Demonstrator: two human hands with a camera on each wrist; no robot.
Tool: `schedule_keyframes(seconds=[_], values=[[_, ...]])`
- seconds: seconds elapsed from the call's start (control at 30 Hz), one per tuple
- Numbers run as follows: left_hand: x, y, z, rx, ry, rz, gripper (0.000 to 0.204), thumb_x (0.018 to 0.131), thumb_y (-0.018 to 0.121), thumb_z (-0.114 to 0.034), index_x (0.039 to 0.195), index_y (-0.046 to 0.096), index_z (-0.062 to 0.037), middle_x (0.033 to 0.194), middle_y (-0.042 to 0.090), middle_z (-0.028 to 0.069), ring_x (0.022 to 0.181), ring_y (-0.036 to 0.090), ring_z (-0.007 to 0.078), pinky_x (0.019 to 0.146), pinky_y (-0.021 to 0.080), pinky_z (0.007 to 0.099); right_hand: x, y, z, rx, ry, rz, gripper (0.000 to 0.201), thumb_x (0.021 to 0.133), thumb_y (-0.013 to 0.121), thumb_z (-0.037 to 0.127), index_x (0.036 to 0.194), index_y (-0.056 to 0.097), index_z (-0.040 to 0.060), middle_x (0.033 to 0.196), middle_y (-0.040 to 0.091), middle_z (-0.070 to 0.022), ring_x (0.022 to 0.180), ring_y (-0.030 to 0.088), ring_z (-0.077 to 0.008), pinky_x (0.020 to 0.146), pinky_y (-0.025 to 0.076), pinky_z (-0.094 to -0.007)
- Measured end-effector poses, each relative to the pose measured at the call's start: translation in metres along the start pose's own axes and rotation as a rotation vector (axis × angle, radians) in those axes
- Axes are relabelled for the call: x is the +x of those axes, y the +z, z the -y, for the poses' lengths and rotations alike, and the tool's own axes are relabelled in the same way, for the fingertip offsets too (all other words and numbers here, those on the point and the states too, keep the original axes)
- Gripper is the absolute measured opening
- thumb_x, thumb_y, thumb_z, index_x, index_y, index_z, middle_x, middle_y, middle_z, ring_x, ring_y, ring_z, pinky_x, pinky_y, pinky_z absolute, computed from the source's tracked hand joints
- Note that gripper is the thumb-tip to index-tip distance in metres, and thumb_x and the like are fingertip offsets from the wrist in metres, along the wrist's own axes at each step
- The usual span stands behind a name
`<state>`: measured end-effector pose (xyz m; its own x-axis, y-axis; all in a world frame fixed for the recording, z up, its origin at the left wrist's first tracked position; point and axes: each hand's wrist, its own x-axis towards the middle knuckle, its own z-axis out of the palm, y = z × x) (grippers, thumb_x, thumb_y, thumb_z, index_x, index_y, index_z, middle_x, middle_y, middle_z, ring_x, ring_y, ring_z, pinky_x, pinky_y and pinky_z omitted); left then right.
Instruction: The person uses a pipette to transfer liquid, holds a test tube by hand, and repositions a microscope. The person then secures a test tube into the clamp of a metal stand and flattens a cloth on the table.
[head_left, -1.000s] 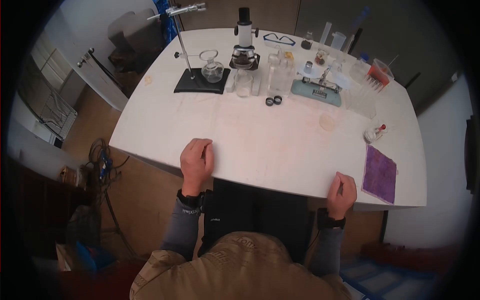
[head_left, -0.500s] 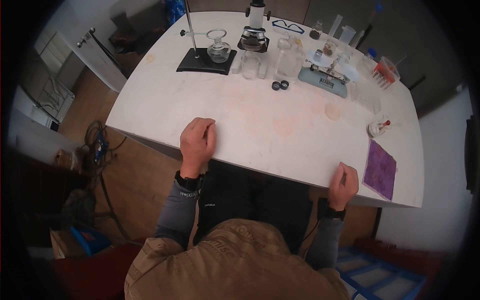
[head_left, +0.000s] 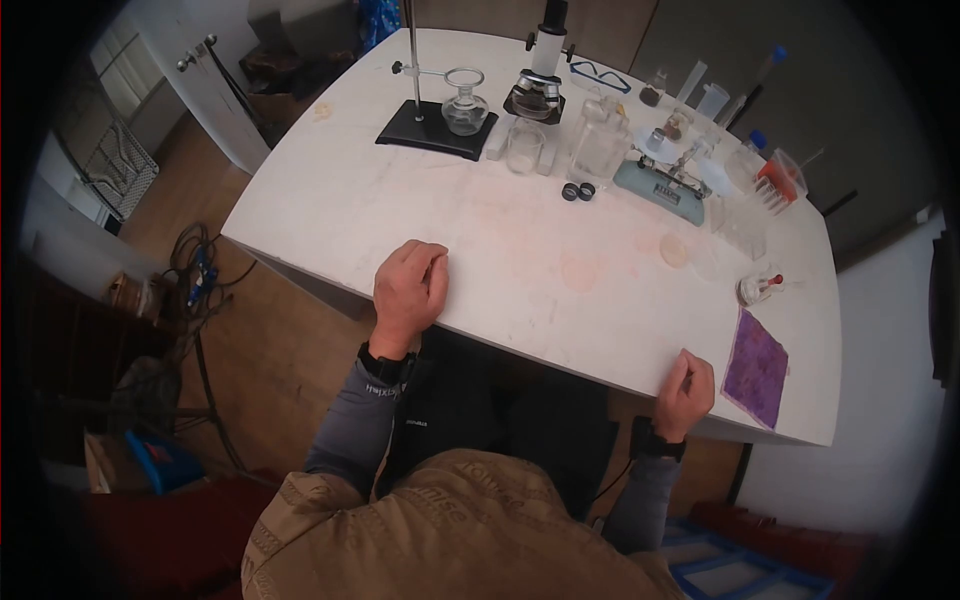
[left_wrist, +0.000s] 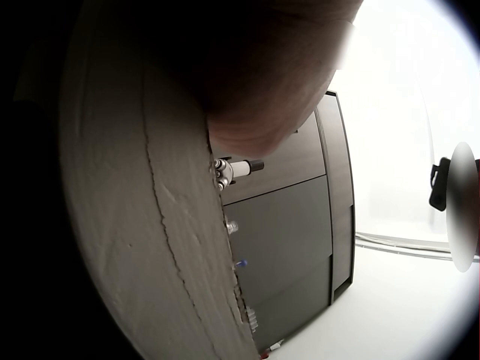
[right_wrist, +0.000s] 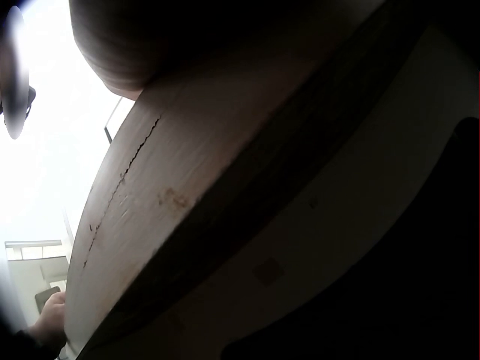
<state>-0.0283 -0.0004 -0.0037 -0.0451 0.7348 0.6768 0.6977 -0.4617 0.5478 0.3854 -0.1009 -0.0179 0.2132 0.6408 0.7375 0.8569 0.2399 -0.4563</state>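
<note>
My left hand (head_left: 408,290) rests at the front edge of the white table (head_left: 480,260), its fingers loosely curled around nothing. Further right along that edge lies my right hand (head_left: 685,393), also loosely curled and holding nothing. Nearest to it is a purple cloth-like sheet (head_left: 756,368) at the table's right corner. In the left wrist view, the hand (left_wrist: 262,112) shows dark against the table's edge, with the microscope (left_wrist: 238,170) beyond. The right wrist view has part of the right hand (right_wrist: 112,56) over the cracked table edge (right_wrist: 127,176).
At the back stand a ring stand (head_left: 437,130) with a round glass flask (head_left: 465,113), a beaker (head_left: 525,147), clear bottles (head_left: 598,145) and a green-blue balance (head_left: 660,190). Two black caps (head_left: 578,191) lie before them. A red-topped glass item (head_left: 757,288) sits at right.
The head view has shifted, so the table and its things sit at different places in the frame. Both hands stay at the table edge in much the same pose.
</note>
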Motion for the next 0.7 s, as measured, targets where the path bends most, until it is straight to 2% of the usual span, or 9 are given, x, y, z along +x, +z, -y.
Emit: schedule_keyframes(seconds=[0.27,0.43,0.5,0.57,0.7], values=[[-0.0008,0.0005,-0.0023,0.001,-0.009,-0.014,0.004,0.091,0.07,-0.003,0.094,0.071,-0.0036,0.083,0.067,0.0114,0.069,0.064,0.0308,0.062,0.05,0.041,-0.0024,-0.0011,0.0,0.014,0.068,0.021,0.01,0.095,0.068,-0.002,0.102,0.075,-0.0034,0.092,0.071,-0.0161,0.08,0.068,-0.0303,0.071,0.054,-0.0376],[0.0,0.0018,-0.0009,0.011,0.025,-0.038,0.004,0.09,0.07,-0.003,0.094,0.071,-0.0036,0.083,0.067,0.0115,0.069,0.064,0.031,0.062,0.05,0.041,0.0002,-0.0017,0.0007,-0.008,0.013,0.003,0.01,0.095,0.067,-0.002,0.101,0.075,-0.0033,0.091,0.071,-0.016,0.08,0.068,-0.03,0.071,0.054,-0.0377],[-0.0006,0.0002,-0.0017,0.002,-0.022,-0.009,0.004,0.09,0.07,-0.003,0.094,0.071,-0.0035,0.082,0.066,0.0114,0.068,0.063,0.0309,0.062,0.049,0.041,-0.0005,0.0009,0.0011,0.002,0.0,-0.004,0.01,0.095,0.067,-0.002,0.101,0.075,-0.0033,0.091,0.071,-0.016,0.08,0.068,-0.0299,0.071,0.054,-0.0377],[-0.0001,0.0003,-0.0012,0.002,-0.014,-0.016,0.004,0.09,0.07,-0.002,0.094,0.071,-0.0036,0.082,0.066,0.0113,0.067,0.063,0.0307,0.061,0.049,0.0408,-0.0017,0.0005,0.0032,0.023,0.051,0.0,0.01,0.094,0.067,-0.002,0.101,0.074,-0.0034,0.091,0.071,-0.0162,0.079,0.068,-0.0298,0.071,0.053,-0.0378],[0.0005,0.0015,-0.003,-0.009,0.012,-0.038,0.005,0.09,0.07,-0.002,0.094,0.071,-0.0038,0.082,0.066,0.0111,0.067,0.063,0.0302,0.061,0.049,0.0405,-0.0006,-0.0002,0.0031,0.016,0.029,-0.014,0.01,0.094,0.067,-0.002,0.101,0.074,-0.0035,0.091,0.07,-0.0163,0.079,0.068,-0.0299,0.071,0.053,-0.038]])
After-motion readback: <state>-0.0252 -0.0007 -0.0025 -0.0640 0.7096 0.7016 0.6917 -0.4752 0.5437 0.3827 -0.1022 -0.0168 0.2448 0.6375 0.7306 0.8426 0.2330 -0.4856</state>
